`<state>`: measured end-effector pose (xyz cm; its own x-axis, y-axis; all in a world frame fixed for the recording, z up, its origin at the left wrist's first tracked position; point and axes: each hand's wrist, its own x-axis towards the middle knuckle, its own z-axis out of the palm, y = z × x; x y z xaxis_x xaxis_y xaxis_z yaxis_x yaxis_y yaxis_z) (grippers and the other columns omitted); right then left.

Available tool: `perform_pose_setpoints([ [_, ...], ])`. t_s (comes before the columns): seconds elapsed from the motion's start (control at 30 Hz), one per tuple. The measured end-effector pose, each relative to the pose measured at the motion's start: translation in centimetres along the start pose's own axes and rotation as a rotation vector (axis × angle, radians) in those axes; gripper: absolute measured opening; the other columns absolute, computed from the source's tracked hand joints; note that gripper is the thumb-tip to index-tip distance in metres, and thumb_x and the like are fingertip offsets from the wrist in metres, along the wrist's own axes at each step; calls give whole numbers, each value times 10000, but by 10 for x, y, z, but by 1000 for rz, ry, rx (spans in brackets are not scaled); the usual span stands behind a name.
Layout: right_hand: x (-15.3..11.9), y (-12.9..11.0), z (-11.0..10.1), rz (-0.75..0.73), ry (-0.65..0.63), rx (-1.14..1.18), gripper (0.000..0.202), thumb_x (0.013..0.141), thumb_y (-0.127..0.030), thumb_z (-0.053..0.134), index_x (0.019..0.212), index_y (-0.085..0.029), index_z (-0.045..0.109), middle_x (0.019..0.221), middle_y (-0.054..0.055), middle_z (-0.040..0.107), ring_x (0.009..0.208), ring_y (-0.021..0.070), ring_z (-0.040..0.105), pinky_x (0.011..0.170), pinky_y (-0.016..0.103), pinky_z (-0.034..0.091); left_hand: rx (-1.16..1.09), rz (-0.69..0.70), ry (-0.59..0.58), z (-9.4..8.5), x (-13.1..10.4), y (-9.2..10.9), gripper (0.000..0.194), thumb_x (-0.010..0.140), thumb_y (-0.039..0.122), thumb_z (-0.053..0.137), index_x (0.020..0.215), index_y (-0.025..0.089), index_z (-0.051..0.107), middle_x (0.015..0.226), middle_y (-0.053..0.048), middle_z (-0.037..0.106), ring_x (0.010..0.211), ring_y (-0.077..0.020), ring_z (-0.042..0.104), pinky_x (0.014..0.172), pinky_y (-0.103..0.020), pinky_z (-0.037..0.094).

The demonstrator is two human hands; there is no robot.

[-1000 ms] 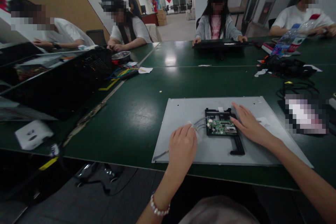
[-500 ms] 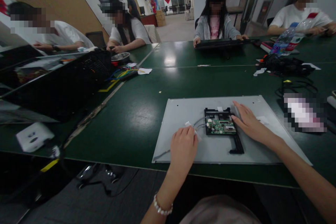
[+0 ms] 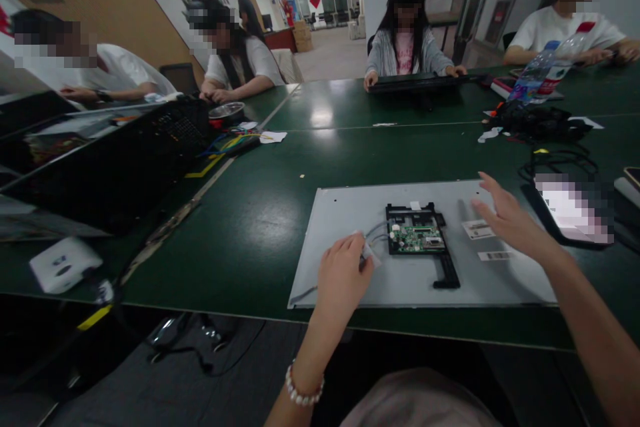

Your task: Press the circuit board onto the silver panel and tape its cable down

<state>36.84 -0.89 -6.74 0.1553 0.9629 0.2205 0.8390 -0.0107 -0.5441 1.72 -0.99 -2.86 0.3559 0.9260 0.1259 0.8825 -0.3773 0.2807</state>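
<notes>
A grey metal panel [image 3: 345, 287], apparently the back of a display, lies flat on the green table. On it sits a black plastic frame [image 3: 447, 270] that holds a green circuit board [image 3: 415, 239]. Grey cables [image 3: 376, 232] run from the board's left side towards my left hand [image 3: 344, 273]. Its curled fingers pinch a piece of white tape [image 3: 371, 255] by the cables; the fingertips are partly hidden. Fingers apart and holding nothing, my right hand [image 3: 513, 220] hovers over the panel's right side, near two white labels [image 3: 479, 229].
A phone [image 3: 573, 210] and black cables [image 3: 560, 159] lie to the right, with plastic bottles [image 3: 543, 73] behind. An open black computer case [image 3: 115, 173] and a white box [image 3: 66, 265] stand at left. Several people sit around the table; one holds a dark flat panel [image 3: 415, 83].
My right hand has left the black frame and moved right, lifting above the panel. My left hand stays by the cables and white tape. The view has shifted slightly.
</notes>
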Motion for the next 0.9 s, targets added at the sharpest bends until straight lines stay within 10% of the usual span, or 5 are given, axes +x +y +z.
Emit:
perform_pose_setpoints([
  [0.2,-24,27,-25,282,76,66,690,998,-557,371,1559,-171,257,1494,246,464,1369,376,466,1096,502,380,-186,-7,51,0,0,-14,142,813,122,642,927,202,670,1241,-94,692,1150,-241,648,1014,-411,501],
  [0.5,-70,63,-23,375,21,130,721,941,-609,434,1545,-237,305,1515,200,465,1403,359,433,1149,481,331,-341,-134,327,-4,-34,-54,249,915,304,568,1113,195,673,1361,-122,614,1267,-252,580,1099,-465,442],
  [0.9,-88,34,-30,441,11,398,619,927,-555,483,1506,-362,384,1522,97,494,1425,296,401,1154,435,339,-456,-376,321,-3,-81,-77,466,907,453,569,1305,210,585,1402,-118,590,1301,-266,555,1118,-447,429],
])
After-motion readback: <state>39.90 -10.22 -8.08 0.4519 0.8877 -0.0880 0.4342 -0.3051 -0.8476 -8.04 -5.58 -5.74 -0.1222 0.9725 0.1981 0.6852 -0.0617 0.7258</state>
